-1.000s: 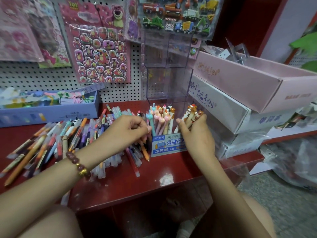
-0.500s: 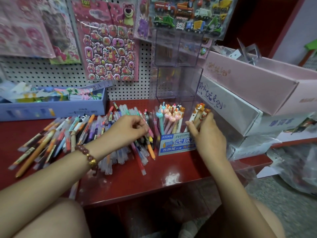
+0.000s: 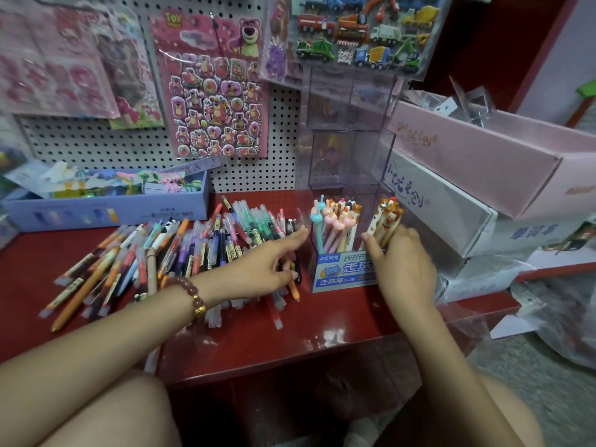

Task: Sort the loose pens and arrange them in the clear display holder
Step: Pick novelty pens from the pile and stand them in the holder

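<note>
Red, glossy shelf (image 3: 322, 324) in the head view carries the loose pens (image 3: 193, 250), a fanned heap of slim, slick barrels, some of them frosted, lying left of the holder (image 3: 350, 162). That holder is thin clear plastic, boxy and stepped, and stands against the pegboard (image 3: 258, 175). Its front cells hold pastel pens (image 3: 335, 221) and animal pens (image 3: 388, 217) with chunky, rubbery-looking toppers.

The right hand (image 3: 406, 269) has its thumb and fingers curled round the animal pens in the right front cell. The left hand (image 3: 258, 269) stretches a straight index toward the holder's left wall, with its other fingers bent onto the heap (whether they pinch a pen, I cannot tell).

Risks, as I judge them:
- A sideways tug on the bunch could slide or tip the light holder.
- The toppers could snag one another and splay.
- The left forearm, lying over round barrels near the front edge, could roll some off.
</note>
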`<state>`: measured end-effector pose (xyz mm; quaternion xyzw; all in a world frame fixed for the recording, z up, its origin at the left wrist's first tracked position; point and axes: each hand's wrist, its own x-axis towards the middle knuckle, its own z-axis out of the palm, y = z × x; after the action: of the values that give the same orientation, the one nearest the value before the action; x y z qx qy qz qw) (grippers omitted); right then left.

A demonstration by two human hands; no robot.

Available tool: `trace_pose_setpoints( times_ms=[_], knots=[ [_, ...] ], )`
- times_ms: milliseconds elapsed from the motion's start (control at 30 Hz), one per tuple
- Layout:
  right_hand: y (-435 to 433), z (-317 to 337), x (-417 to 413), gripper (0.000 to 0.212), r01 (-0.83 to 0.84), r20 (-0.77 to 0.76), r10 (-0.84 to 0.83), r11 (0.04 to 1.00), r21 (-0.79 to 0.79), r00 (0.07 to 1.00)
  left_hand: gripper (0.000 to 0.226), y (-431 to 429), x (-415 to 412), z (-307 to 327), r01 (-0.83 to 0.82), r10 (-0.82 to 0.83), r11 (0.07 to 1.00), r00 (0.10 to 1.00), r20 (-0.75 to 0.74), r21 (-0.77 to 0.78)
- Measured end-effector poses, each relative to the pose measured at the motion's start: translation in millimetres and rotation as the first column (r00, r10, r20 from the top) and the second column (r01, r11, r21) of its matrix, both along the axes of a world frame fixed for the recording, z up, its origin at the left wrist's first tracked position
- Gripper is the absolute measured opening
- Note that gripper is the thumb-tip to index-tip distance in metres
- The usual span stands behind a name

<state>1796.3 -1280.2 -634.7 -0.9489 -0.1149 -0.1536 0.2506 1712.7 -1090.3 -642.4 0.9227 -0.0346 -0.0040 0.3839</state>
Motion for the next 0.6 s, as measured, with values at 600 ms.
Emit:
trace_pose_setpoints(
  times_ms=[600],
  knots=[
    [14, -4, -53, 0.011, -0.58, -0.011, 0.58, 0.814, 0.003, 0.814, 0.062, 50, 5, -6, -0.052, -0.044, 0.727, 0.992, 0.122, 0.684]
  ],
)
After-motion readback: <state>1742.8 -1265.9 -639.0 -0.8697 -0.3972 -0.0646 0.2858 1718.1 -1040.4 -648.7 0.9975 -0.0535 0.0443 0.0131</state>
